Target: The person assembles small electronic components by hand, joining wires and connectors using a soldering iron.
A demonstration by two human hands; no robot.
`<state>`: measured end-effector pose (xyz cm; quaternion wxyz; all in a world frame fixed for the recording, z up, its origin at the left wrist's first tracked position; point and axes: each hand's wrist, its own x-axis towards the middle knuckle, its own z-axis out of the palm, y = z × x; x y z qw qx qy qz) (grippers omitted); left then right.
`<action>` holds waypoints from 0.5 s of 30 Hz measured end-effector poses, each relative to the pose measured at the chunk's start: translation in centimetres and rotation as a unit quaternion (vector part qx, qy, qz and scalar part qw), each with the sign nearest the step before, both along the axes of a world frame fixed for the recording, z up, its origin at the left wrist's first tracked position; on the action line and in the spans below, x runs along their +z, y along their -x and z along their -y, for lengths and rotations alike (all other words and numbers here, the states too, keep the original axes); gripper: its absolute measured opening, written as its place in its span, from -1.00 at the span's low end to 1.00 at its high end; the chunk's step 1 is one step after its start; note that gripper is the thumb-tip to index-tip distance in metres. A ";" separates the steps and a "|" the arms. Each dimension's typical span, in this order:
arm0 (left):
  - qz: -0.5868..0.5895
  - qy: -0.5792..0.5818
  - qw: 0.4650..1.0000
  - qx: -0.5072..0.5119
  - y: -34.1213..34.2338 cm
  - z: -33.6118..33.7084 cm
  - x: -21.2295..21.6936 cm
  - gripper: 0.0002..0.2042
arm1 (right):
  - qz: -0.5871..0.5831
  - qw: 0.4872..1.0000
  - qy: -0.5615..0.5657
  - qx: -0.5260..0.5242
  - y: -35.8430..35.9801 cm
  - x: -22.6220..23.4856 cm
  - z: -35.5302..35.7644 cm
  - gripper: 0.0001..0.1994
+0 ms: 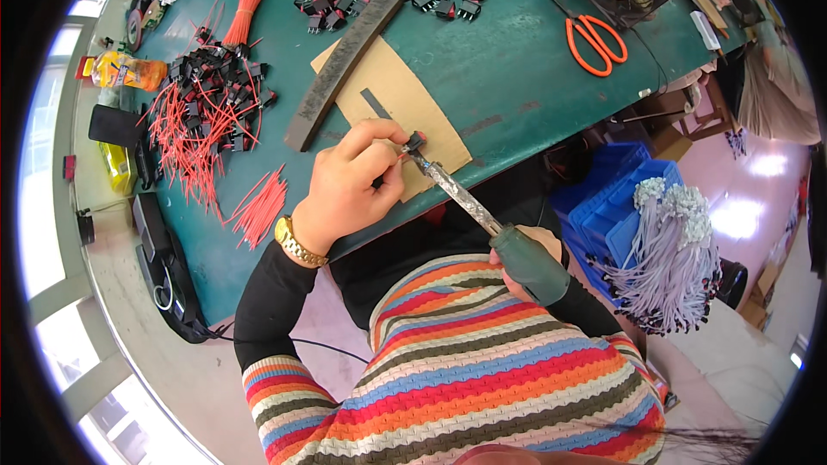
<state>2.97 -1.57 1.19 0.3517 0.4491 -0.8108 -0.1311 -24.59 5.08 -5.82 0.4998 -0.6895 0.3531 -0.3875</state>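
Head view: left hand (355,179) is pinching a small black switch (417,139) over the cardboard (437,127), right hand (541,238) is gripping the soldering iron (463,197) close beside it, so any slip is probably risking burns.

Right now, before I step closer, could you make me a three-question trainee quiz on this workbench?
1. Multiple choice: what grips the soldering iron?
a) the left hand
b) the right hand
c) both hands
2. True or false: the orange-handled scissors lie to the right of the cardboard sheet.
3. Fill in: the iron's tip is close to a small black-and-red ____ at the fingertips of the left hand.

Key: 1. b; 2. true; 3. rocker switch.
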 end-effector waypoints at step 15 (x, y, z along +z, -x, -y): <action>-0.005 0.001 1.000 0.001 -0.1 0.0 -0.1 -0.84 | 0.003 0.990 0.140 -0.003 -0.7 -1.1 0.4 -0.83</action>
